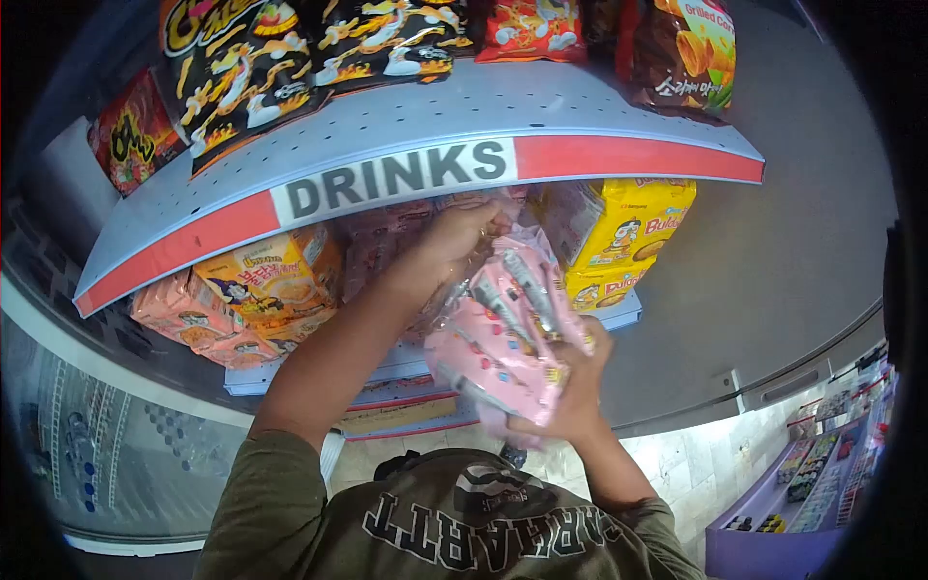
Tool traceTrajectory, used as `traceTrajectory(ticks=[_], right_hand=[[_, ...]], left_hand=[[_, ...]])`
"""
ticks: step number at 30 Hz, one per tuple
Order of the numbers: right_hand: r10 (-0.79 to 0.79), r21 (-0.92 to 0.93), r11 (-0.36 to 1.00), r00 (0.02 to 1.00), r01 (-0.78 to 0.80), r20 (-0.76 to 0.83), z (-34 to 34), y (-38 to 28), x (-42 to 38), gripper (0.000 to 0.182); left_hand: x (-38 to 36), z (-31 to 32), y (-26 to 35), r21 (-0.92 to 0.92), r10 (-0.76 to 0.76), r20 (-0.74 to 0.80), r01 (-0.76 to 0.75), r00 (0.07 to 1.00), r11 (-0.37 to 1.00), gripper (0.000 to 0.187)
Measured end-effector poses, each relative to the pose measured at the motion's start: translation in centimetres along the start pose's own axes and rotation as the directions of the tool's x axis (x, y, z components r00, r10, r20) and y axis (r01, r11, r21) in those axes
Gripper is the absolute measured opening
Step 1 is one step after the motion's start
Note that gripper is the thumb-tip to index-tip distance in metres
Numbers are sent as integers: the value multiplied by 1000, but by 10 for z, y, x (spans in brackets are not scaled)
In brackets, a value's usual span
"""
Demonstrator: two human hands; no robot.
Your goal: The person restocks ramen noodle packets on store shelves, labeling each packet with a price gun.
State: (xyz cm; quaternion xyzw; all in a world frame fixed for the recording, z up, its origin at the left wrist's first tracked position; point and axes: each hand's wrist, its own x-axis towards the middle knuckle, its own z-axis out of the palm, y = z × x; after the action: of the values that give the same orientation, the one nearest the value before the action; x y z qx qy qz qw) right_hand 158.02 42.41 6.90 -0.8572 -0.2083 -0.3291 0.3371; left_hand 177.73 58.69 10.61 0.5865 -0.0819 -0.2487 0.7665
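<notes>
A pink multipack of instant noodles [503, 329] in clear, crinkled wrap is tilted in front of the lower shelf, between my two hands. My left hand [471, 232] reaches under the front edge of the upper shelf, its fingers closed on the wrap at the top of the pack. Lower right, my right hand [580, 382] grips the pack's side and bottom corner; motion blurs it a little. Behind my left forearm, more pink noodle packs [372, 246] are stacked on the lower shelf, partly hidden.
Yellow noodle packs [628, 227] stand right of the pink ones, orange packs [271, 275] left. Overhead, the upper shelf's "DRINKS" edge [401, 179] juts out, bearing snack bags [246, 77]. A glass-fronted cabinet [126, 445] is lower left, a purple display shelf [773, 541] lower right.
</notes>
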Motion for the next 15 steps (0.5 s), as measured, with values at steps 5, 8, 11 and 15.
traceTrajectory(ticks=[5,8,11,15], right_hand=[[364,753,490,888,-438,280,1,23,-46,94],[399,864,51,803,-500,442,8,7,-72,89],[398,795,-249,690,-553,605,16,14,-113,86],[313,680,-334,604,-653,733,33,30,-131,85]], left_hand=[[-41,-34,-66,483,304,2,-267,953,834,37],[-105,-62,-88,809,179,-53,-63,982,585,28],[-169,-84,-114,798,3,-12,8,1000,602,29],[-222,-70,-122,550,-97,132,8,986,835,43]])
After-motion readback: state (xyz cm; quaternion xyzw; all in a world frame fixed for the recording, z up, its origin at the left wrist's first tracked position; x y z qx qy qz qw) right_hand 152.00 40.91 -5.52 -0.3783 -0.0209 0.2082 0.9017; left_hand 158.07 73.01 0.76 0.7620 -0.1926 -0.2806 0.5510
